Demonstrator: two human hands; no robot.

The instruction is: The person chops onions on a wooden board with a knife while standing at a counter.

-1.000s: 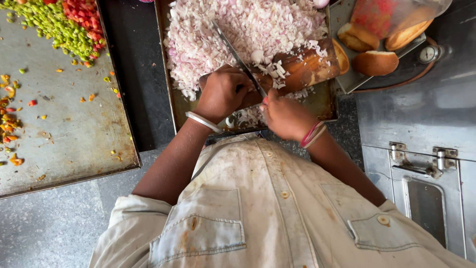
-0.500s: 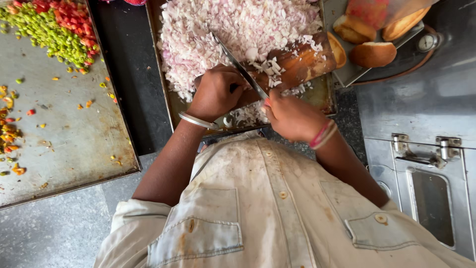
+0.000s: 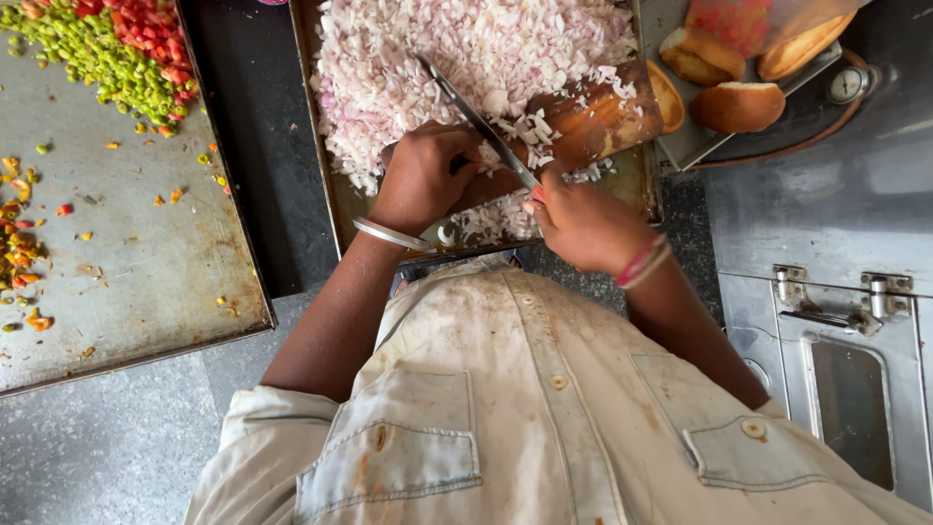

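Grey stone tabletop (image 3: 107,447) at lower left, darker strip (image 3: 248,146) running up between two metal trays. Left tray (image 3: 126,282), upper left of frame: worn, stained, with chopped green bits (image 3: 92,58) and red bits (image 3: 151,24) piled at its top edge, orange scraps (image 3: 19,243) scattered down its left side. Centre tray (image 3: 335,209), top middle: heaped with finely chopped pinkish-white onion (image 3: 457,49), a brown wooden board (image 3: 593,117) lying in it at the right. Upper right: smaller metal tray (image 3: 700,146) with bread buns (image 3: 739,105). Right side: steel appliance (image 3: 826,243) with a latch (image 3: 836,297) and a round gauge (image 3: 847,86).

Knife (image 3: 476,122): long narrow blade, slanting from top middle down toward the right, onion bits stuck along it, tip over the onion pile. Right hand (image 3: 583,224) curled tight around the knife's handle end, red and pale bands at the wrist. Left hand (image 3: 428,175) bunched, fingers curled down over something on the board beside the blade; what it grips is hidden. Metal bangle (image 3: 389,234) on that wrist. Stained pale shirt (image 3: 525,408) fills the bottom of frame.
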